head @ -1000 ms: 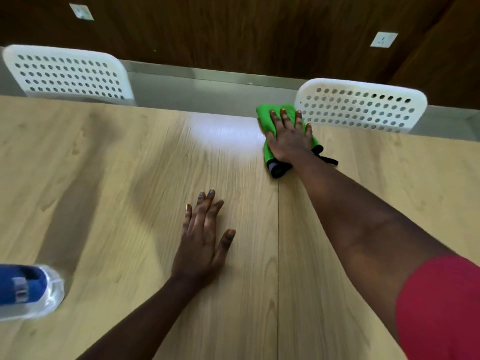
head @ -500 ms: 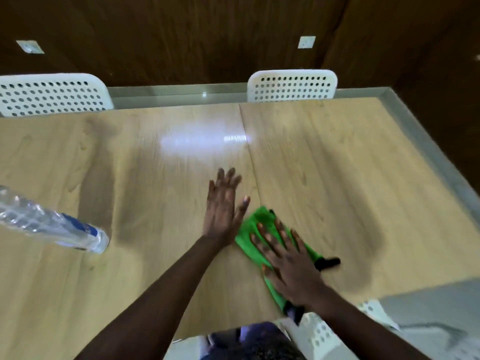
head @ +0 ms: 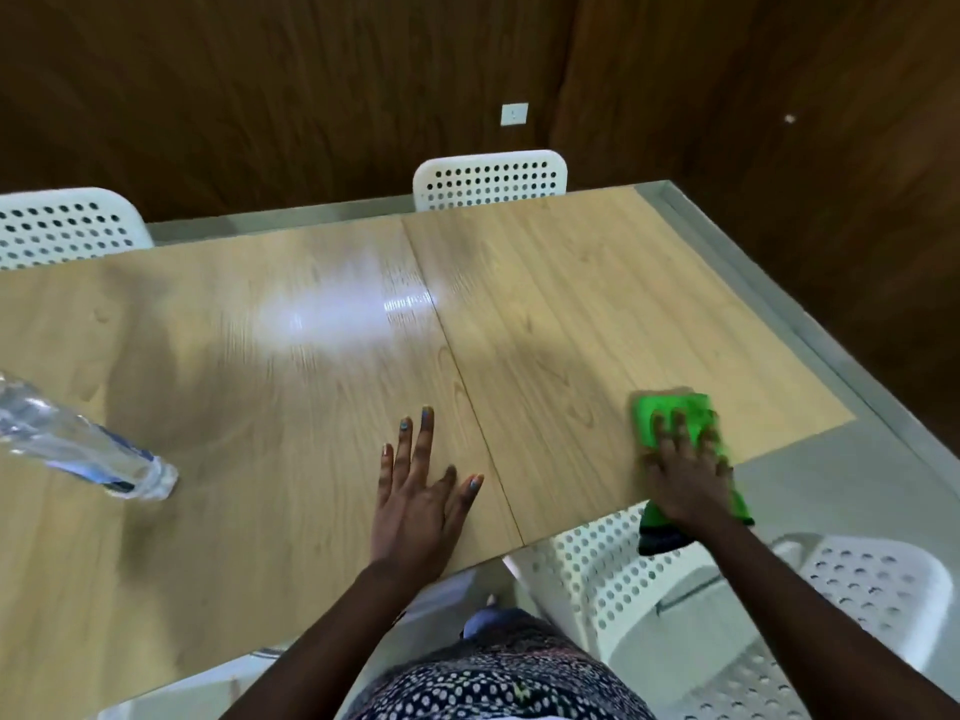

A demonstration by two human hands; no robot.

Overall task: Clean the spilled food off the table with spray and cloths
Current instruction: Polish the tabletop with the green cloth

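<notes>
A green cloth [head: 660,413] lies at the near right edge of the wooden table [head: 291,387], its dark end hanging over the edge. My right hand [head: 685,470] presses flat on the cloth with fingers spread. Left of the table's seam, my left hand [head: 421,496] rests flat on the bare wood, fingers straight. A clear spray bottle with a blue label [head: 78,444] stands at the far left, partly cut off by the frame. No spilled food shows on the wood.
White perforated chairs stand at the far side [head: 491,179] and far left [head: 62,226]; two more sit below the near right edge [head: 602,574]. A dark wood wall runs behind. The table's right end drops off close to the cloth.
My right hand slid the cloth from the far edge back to the near edge, then rightward along it. My left hand stayed flat on the table. The view pulled back.
</notes>
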